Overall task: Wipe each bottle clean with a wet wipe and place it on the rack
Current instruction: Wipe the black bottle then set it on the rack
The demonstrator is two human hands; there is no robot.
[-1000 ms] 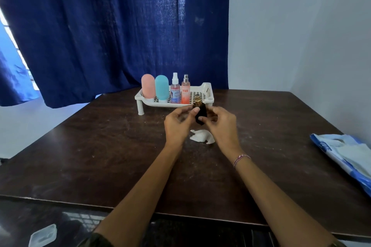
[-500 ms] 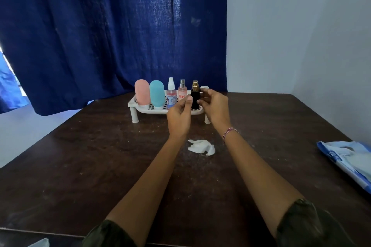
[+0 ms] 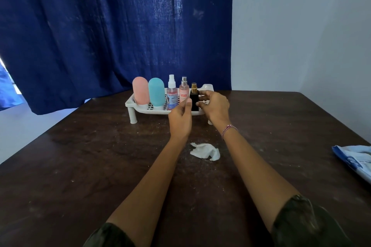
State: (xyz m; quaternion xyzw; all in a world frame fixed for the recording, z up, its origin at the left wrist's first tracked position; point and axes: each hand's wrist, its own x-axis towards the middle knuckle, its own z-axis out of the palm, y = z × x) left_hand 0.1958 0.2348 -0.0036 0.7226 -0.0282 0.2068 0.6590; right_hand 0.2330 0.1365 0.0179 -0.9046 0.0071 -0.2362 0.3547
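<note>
The black bottle [image 3: 194,100] stood upright at the right end of the row on the white rack [image 3: 130,103], at the far side of the table [image 3: 80,166]. The left hand [image 3: 180,119] and right hand [image 3: 216,106] flanked it, fingers curled, the left thumb and right fingertips at its sides, though whether they clamped it could not be told. A crumpled wet wipe [image 3: 204,151] lay nearer, between the forearms.
</note>
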